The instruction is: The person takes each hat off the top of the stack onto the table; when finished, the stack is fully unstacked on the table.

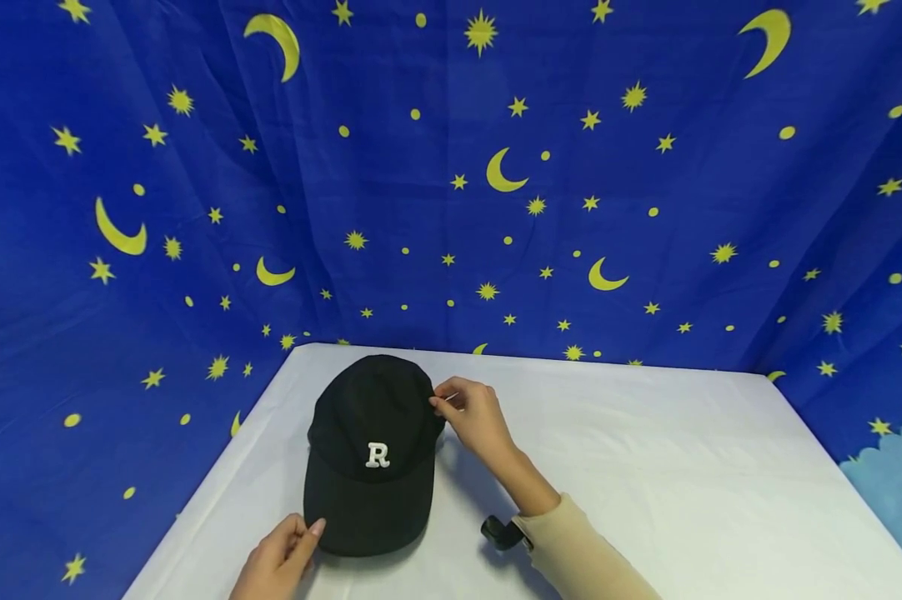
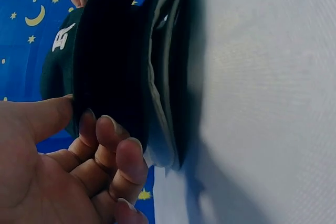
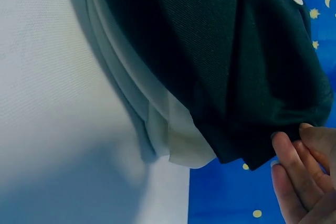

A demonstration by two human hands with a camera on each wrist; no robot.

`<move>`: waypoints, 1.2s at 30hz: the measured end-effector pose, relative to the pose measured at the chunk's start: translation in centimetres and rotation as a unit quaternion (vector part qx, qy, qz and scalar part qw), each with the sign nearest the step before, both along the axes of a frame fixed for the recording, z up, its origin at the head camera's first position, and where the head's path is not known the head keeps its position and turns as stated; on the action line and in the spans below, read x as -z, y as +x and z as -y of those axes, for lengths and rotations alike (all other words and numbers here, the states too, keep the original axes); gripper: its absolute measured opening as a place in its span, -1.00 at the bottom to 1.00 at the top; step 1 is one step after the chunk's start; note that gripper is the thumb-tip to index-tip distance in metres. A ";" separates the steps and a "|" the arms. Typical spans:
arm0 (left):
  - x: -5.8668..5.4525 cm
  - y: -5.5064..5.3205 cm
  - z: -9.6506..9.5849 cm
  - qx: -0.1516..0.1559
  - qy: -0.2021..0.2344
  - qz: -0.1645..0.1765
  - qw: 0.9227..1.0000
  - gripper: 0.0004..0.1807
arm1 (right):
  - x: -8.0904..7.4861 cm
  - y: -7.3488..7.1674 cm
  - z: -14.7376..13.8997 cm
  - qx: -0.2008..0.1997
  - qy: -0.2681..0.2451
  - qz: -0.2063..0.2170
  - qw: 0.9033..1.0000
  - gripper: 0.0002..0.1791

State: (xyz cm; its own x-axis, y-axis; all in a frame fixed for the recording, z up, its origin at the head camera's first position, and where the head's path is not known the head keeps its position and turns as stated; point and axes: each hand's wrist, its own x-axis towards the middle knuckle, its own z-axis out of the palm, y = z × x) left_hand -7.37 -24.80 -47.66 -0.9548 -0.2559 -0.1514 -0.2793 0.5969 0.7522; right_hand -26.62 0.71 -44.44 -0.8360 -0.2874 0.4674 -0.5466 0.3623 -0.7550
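A black baseball cap point(image 1: 368, 512) with a white letter R point(image 1: 377, 455) on its front is at the left part of the table, brim toward me. My left hand point(image 1: 274, 562) pinches the brim's near left corner, thumb on top and curled fingers beneath, as the left wrist view shows. With thumb and fingertips my right hand point(image 1: 481, 417) pinches the edge of the crown on the far right side. Underneath the cap, pale curved layers point(image 3: 136, 72) show in the right wrist view. The left wrist view shows light-edged layers point(image 2: 164, 77) below the brim; what they belong to is hidden.
A white cloth covers the table point(image 1: 646, 483). Blue fabric point(image 1: 421, 192) with yellow moons and stars hangs behind it and along both sides. A small black device point(image 1: 500, 533) sits at my right wrist, by the beige sleeve point(image 1: 578, 550).
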 end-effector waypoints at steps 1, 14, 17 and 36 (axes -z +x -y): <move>-0.1 0.0 0.0 0.000 0.004 -0.004 1.000 -0.61 | -0.1 0.1 0.0 -0.002 -0.004 -0.001 1.000 -0.92; -0.9 0.1 -0.4 -0.023 0.050 -0.034 0.998 -0.66 | -0.7 0.3 0.1 -0.012 -0.044 0.002 0.999 -0.92; -1.0 0.2 -0.5 -0.024 0.053 -0.049 0.997 -0.66 | -0.9 0.4 0.0 -0.009 -0.044 0.000 0.999 -0.94; -1.9 0.0 -1.0 -0.020 0.097 -0.113 0.989 -0.66 | -2.4 0.3 0.0 0.009 -0.074 -0.041 0.996 -0.95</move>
